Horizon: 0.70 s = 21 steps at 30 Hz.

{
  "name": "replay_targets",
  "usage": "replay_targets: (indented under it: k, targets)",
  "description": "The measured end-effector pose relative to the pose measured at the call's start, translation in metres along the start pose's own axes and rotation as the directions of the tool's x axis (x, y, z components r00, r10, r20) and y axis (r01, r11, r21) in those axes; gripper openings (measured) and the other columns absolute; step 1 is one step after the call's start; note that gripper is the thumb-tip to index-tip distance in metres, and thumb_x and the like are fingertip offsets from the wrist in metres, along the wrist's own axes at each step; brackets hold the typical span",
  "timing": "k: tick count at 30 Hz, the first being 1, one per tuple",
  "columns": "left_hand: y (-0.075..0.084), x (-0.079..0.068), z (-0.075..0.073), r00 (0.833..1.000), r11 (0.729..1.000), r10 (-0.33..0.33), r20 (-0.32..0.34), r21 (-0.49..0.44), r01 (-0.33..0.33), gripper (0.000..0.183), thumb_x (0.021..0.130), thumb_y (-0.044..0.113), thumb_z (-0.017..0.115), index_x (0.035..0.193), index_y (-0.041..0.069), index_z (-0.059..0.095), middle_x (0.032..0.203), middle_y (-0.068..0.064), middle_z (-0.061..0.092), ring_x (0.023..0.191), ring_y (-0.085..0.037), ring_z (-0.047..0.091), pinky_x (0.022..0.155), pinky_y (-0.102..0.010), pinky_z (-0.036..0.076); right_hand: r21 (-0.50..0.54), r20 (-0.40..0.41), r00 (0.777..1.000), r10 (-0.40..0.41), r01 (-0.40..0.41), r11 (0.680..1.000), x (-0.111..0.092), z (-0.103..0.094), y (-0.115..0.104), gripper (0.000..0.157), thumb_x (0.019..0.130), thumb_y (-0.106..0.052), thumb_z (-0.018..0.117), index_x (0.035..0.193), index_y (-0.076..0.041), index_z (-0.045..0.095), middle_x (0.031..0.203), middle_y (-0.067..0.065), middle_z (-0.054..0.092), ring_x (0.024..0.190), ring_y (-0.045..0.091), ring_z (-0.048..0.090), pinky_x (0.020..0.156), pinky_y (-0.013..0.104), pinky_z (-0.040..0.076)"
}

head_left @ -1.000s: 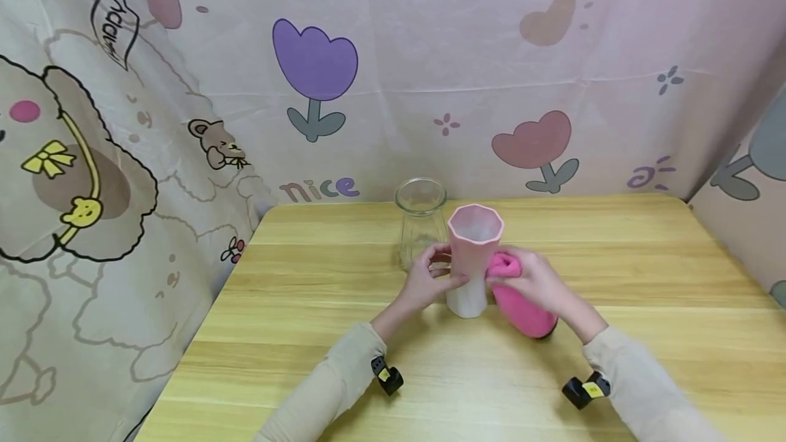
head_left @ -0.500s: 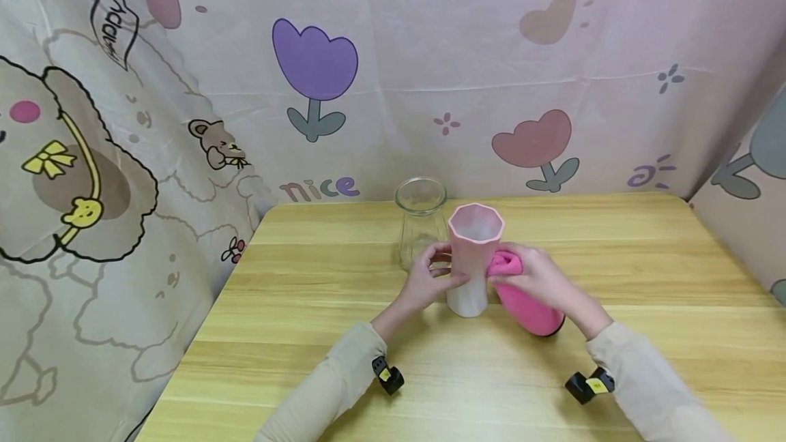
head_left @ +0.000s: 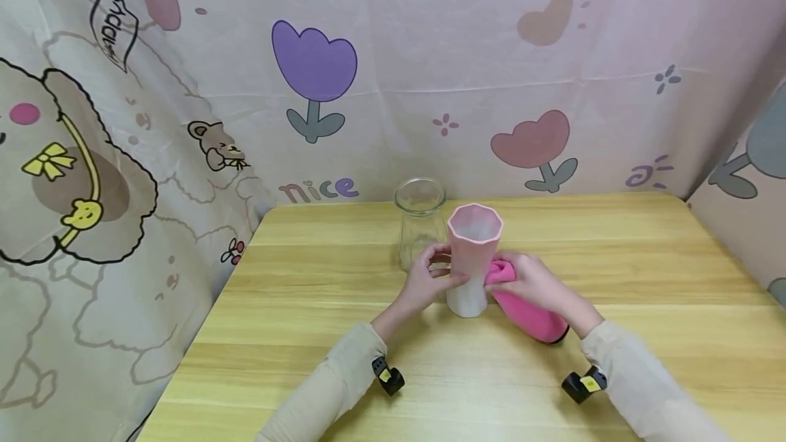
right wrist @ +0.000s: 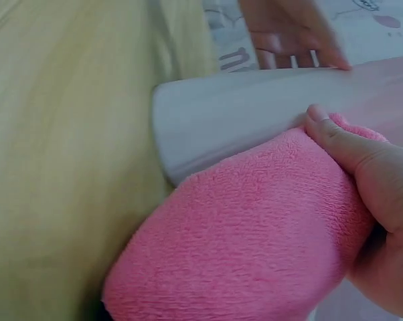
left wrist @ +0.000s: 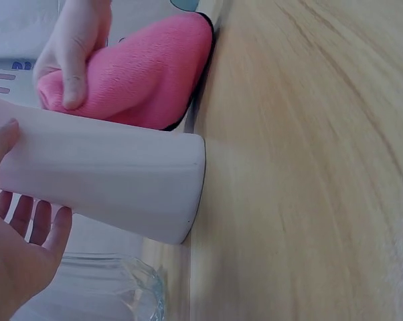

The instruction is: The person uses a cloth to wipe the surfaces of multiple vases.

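Observation:
A tall faceted vase [head_left: 471, 268], pink at the top and fading to white below, stands upright on the wooden table. My left hand [head_left: 426, 277] grips it from the left, thumb in front and fingers around the back. From the right, my right hand [head_left: 533, 285] holds a bunched pink cloth [head_left: 529, 316] with a dark edge against the vase's side. In the right wrist view the cloth [right wrist: 242, 227] drapes down from under the thumb, beside the white lower part of the vase [right wrist: 235, 114]. My right fingertips are mostly hidden behind the cloth.
A clear glass vase [head_left: 420, 220] with a wide rim stands just behind my left hand, close to the pink one. The wooden table [head_left: 319, 278] ends at a printed curtain [head_left: 405, 87] at the back, and another curtain hangs at the left.
My right hand and the cloth have shifted slightly along the vase's side, now a little lower, with the cloth's hanging end further right. My left hand and the vase have stayed put.

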<state>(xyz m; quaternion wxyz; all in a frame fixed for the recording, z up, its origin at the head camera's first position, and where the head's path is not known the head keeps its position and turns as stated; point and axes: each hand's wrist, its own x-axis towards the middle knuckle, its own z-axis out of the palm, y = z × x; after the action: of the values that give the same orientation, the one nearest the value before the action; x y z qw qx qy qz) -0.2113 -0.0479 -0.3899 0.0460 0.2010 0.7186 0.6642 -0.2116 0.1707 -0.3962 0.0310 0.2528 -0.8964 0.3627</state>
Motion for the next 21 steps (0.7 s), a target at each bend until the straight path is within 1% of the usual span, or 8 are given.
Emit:
replay_targets:
  k: [3, 8, 11, 14, 16, 19, 21]
  targets:
    - [0.0, 0.0, 0.0, 1.0, 1.0, -0.001, 0.0, 0.001, 0.001, 0.051, 0.073, -0.002, 0.071, 0.118, -0.007, 0.047, 0.116, -0.021, 0.051, 0.107, -0.037, 0.049, 0.09, -0.041, 0.047, -0.045, 0.046, 0.999, 0.015, -0.013, 0.999, -0.002, 0.008, 0.005, 0.039, 0.074, -0.024, 0.075, 0.105, -0.005, 0.062, 0.092, 0.003, 0.066, 0.086, 0.018, 0.062, 0.076, 0.036, 0.052]
    - [-0.002, 0.0, 0.0, 1.0, 1.0, 0.003, -0.003, -0.003, -0.003, 0.051, 0.073, -0.003, 0.071, 0.118, -0.007, 0.047, 0.116, -0.022, 0.051, 0.107, -0.038, 0.049, 0.09, -0.041, 0.047, -0.159, 0.112, 0.994, 0.005, 0.013, 0.987, -0.004, 0.019, 0.01, 0.041, 0.072, -0.026, 0.076, 0.103, -0.003, 0.062, 0.089, 0.004, 0.067, 0.083, 0.023, 0.063, 0.072, 0.039, 0.052]
    - [-0.002, 0.0, -0.001, 1.0, 1.0, 0.009, 0.001, -0.01, -0.009, 0.051, 0.073, -0.003, 0.071, 0.118, -0.007, 0.047, 0.117, -0.022, 0.05, 0.108, -0.039, 0.048, 0.091, -0.042, 0.047, -0.182, 0.134, 0.991, 0.003, 0.022, 0.983, -0.004, 0.02, 0.01, 0.04, 0.072, -0.026, 0.076, 0.102, -0.002, 0.063, 0.087, 0.003, 0.067, 0.081, 0.023, 0.063, 0.071, 0.039, 0.052]
    - [-0.003, 0.0, -0.001, 1.0, 1.0, 0.011, 0.003, -0.014, -0.011, 0.051, 0.072, -0.004, 0.071, 0.118, -0.008, 0.047, 0.116, -0.023, 0.05, 0.108, -0.039, 0.048, 0.091, -0.042, 0.047, -0.153, 0.141, 0.99, 0.005, 0.017, 0.988, -0.003, 0.016, 0.008, 0.038, 0.072, -0.026, 0.076, 0.101, -0.004, 0.064, 0.087, 0.001, 0.067, 0.082, 0.021, 0.063, 0.073, 0.038, 0.052]
    - [-0.003, 0.0, -0.001, 1.0, 1.0, 0.01, 0.0, -0.014, -0.01, 0.051, 0.072, -0.004, 0.071, 0.117, -0.008, 0.047, 0.116, -0.023, 0.05, 0.107, -0.039, 0.048, 0.09, -0.041, 0.047, -0.109, 0.121, 0.993, 0.01, 0.003, 0.994, -0.003, 0.008, 0.006, 0.039, 0.073, -0.026, 0.075, 0.103, -0.003, 0.063, 0.09, 0.002, 0.067, 0.085, 0.02, 0.062, 0.075, 0.038, 0.052]
    - [-0.003, 0.0, -0.001, 1.0, 1.0, 0.009, -0.004, -0.011, -0.009, 0.051, 0.072, -0.004, 0.071, 0.117, -0.008, 0.047, 0.115, -0.022, 0.051, 0.106, -0.038, 0.049, 0.089, -0.04, 0.048, 0.003, 0.051, 0.998, 0.027, -0.028, 1.0, -0.004, -0.011, -0.003, 0.04, 0.076, -0.022, 0.072, 0.108, 0.0, 0.061, 0.095, 0.007, 0.067, 0.089, 0.023, 0.062, 0.079, 0.039, 0.052]
    - [-0.003, 0.0, -0.001, 1.0, 1.0, 0.006, -0.008, -0.011, -0.006, 0.05, 0.072, -0.004, 0.071, 0.117, -0.008, 0.048, 0.115, -0.022, 0.051, 0.106, -0.038, 0.049, 0.089, -0.041, 0.048, 0.056, -0.016, 0.999, 0.044, -0.043, 0.998, -0.005, -0.027, -0.013, 0.043, 0.078, -0.022, 0.071, 0.113, 0.001, 0.058, 0.099, 0.01, 0.066, 0.092, 0.023, 0.062, 0.08, 0.04, 0.052]
